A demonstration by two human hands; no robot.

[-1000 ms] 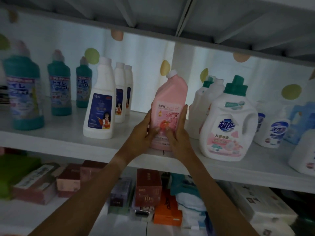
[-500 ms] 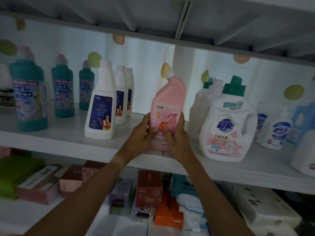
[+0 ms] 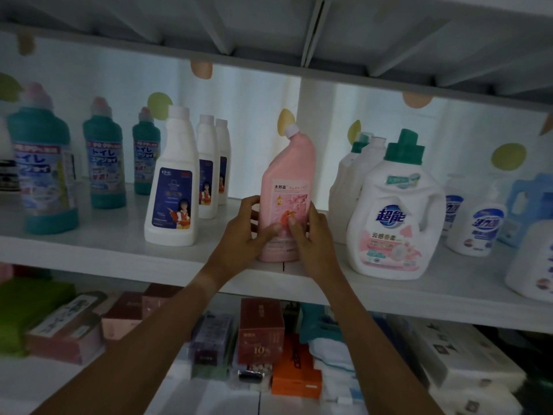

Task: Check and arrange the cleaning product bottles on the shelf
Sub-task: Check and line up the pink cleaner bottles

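Pink plastic bottle with an angled neck and white cap (image 3: 287, 187) stands upright near the front edge of the white shelf board (image 3: 119, 253), clasped low down from both sides. The left hand (image 3: 242, 235) curls its fingers round the bottle's left flank, thumb lying across the lower front label; the right hand (image 3: 311, 232) wraps the right flank the same way, and the two thumbs nearly meet on the label.

Just right of the bottle, apart from it, stands a white detergent jug with a green cap and pink label (image 3: 395, 211), with further white green-capped bottles (image 3: 356, 175) behind it. To the left, a row of three white slim bottles with dark blue labels (image 3: 173, 187) runs back from the front. Farther left stand three teal bottles with pale caps (image 3: 45, 172). At the far right are small white bottles with blue logos (image 3: 478, 223) and a light blue jug (image 3: 532, 199). Below the shelf lie assorted boxes, among them a dark red carton (image 3: 260, 327) and an orange box (image 3: 296, 369).
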